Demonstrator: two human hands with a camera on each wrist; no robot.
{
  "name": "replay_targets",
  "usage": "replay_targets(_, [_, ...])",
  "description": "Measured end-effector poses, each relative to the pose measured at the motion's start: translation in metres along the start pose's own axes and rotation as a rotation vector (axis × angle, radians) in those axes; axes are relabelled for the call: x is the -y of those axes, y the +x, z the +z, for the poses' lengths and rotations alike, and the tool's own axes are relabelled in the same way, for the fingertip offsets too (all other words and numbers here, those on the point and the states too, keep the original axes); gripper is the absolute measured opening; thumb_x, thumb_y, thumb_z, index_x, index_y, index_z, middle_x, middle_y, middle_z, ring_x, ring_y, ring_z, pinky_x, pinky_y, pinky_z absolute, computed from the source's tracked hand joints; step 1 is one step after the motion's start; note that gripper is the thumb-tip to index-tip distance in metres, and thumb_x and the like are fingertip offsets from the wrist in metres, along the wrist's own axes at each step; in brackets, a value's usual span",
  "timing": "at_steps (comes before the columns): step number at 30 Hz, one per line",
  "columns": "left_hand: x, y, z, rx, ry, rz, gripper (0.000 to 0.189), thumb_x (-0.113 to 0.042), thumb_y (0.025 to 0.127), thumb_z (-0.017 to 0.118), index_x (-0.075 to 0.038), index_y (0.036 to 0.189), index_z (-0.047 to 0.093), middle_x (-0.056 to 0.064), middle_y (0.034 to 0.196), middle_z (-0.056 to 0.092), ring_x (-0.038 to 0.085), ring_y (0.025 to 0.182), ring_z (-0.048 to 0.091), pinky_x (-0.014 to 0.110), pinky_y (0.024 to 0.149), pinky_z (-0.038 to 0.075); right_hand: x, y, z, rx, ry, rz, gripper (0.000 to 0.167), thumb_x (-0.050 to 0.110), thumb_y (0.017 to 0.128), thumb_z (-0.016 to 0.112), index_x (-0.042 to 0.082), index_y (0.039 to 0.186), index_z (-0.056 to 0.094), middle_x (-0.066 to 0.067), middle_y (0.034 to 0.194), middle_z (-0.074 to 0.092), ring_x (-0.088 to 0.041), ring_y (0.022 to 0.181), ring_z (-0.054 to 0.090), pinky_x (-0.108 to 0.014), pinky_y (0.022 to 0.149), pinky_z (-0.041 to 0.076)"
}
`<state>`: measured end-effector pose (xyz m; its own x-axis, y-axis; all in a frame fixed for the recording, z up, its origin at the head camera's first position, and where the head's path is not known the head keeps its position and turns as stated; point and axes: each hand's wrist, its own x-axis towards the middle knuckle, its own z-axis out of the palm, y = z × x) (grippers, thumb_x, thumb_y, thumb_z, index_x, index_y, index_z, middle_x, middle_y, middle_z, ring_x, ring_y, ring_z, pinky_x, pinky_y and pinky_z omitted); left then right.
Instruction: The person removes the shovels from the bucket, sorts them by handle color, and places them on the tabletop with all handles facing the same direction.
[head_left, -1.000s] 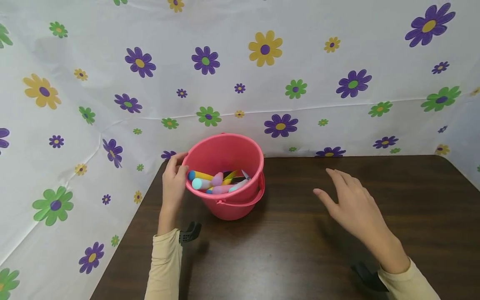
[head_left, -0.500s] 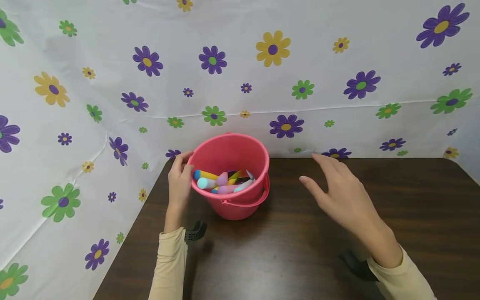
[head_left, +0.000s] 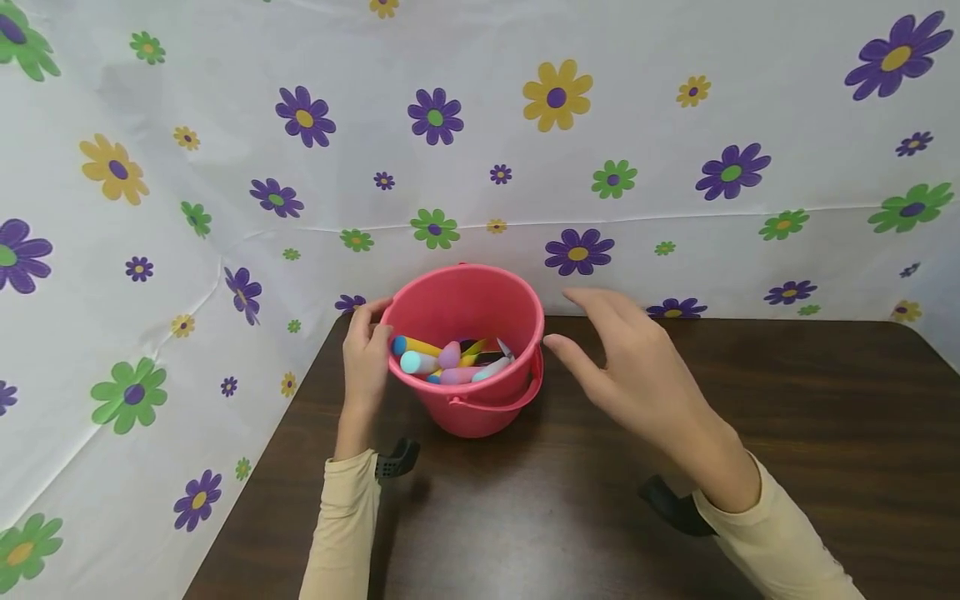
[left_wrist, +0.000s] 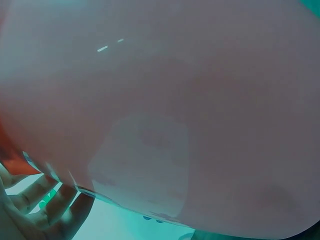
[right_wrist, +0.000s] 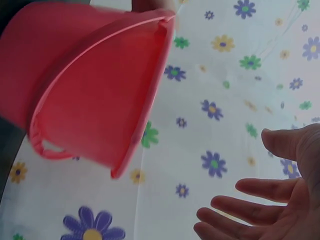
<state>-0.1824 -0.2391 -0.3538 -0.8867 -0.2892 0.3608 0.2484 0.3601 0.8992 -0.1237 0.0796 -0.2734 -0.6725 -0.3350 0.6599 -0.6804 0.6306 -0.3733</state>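
A pink bucket point(head_left: 480, 408) stands tilted toward me on the dark wooden table, its handle point(head_left: 498, 407) hanging down on the near right side. Inside lie several small colourful pieces: a yellow stick with a blue end point(head_left: 416, 346), a pale stick with an aqua end point(head_left: 418, 362), a purple rounded piece point(head_left: 449, 355) and others partly hidden. My left hand point(head_left: 366, 358) grips the bucket's left rim; its fingers point(left_wrist: 55, 205) show against the bucket wall in the left wrist view. My right hand point(head_left: 637, 367) hovers just right of the bucket, fingers extended and thumb apart, holding nothing.
Behind the table point(head_left: 525, 533) hangs a white sheet with printed flowers point(head_left: 637, 192), which also runs along the left side. The table stretches to the right of the bucket. Dark bands point(head_left: 678, 508) sit at both wrists.
My right hand has moved left, close to the bucket's right rim. The left hand stays on the rim. The whole view has shifted slightly, so the bucket appears a little further right.
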Motion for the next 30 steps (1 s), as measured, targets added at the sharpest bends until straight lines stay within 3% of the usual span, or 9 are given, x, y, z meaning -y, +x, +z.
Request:
replay_targets(6, [-0.001, 0.000, 0.001, -0.021, 0.030, 0.015, 0.042, -0.011, 0.095, 0.052, 0.000, 0.135, 0.061, 0.013, 0.129, 0.056, 0.028, 0.103, 0.061, 0.018, 0.081, 0.051, 0.012, 0.016, 0.016, 0.031, 0.091, -0.018, 0.046, 0.017, 0.090, 0.081, -0.003, 0.129, 0.065, -0.017, 0.127, 0.067, -0.031, 0.118, 0.064, -0.049, 0.092, 0.058])
replay_targets(14, [-0.001, 0.000, 0.001, -0.021, 0.037, 0.021, 0.043, -0.012, 0.094, 0.053, -0.002, 0.135, 0.061, 0.012, 0.131, 0.059, 0.029, 0.102, 0.062, 0.021, 0.081, 0.052, 0.020, 0.027, 0.036, 0.078, 0.121, 0.003, 0.048, 0.018, 0.090, 0.080, -0.005, 0.129, 0.065, -0.019, 0.124, 0.068, -0.033, 0.109, 0.067, -0.046, 0.086, 0.060])
replay_targets(30, [0.000, 0.001, 0.002, -0.030, 0.006, 0.001, 0.042, -0.012, 0.097, 0.052, -0.004, 0.136, 0.062, 0.018, 0.123, 0.065, 0.032, 0.101, 0.062, 0.021, 0.079, 0.051, 0.029, 0.046, 0.084, 0.214, 0.211, 0.033, 0.044, 0.017, 0.088, 0.082, -0.003, 0.125, 0.067, -0.015, 0.115, 0.071, -0.023, 0.091, 0.070, -0.039, 0.083, 0.061])
